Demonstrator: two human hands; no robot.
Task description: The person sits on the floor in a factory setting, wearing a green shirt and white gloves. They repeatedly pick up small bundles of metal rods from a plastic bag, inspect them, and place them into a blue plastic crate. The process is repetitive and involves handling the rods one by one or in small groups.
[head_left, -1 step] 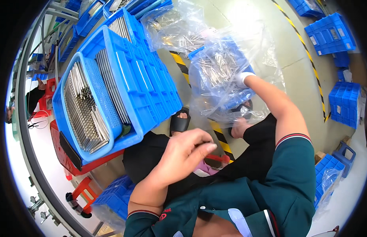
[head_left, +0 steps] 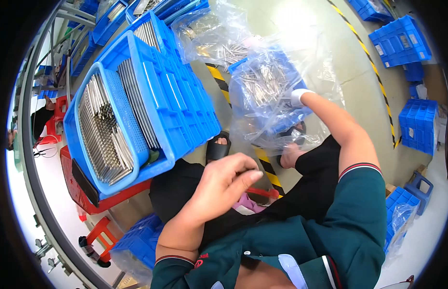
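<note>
My left hand (head_left: 228, 185) is raised in front of my lap, bare. Its fingers are loosely curled toward the thumb, and nothing shows in them. My right hand (head_left: 299, 98) wears something white and reaches down to the clear plastic bag (head_left: 255, 118) lining a blue crate (head_left: 296, 79) on the floor. Its fingers are hidden by the white covering and the plastic. Many short metal pins (head_left: 265, 84) lie in a loose heap inside this bag, beside that hand.
At left stands a large blue crate (head_left: 178, 101) on a red stool-like support (head_left: 108, 202). Inside it, a light blue basket (head_left: 127, 120) holds long metal rods (head_left: 103, 130). Another plastic bag (head_left: 219, 29) of pins lies beyond. Blue crates (head_left: 400, 41) line the right side.
</note>
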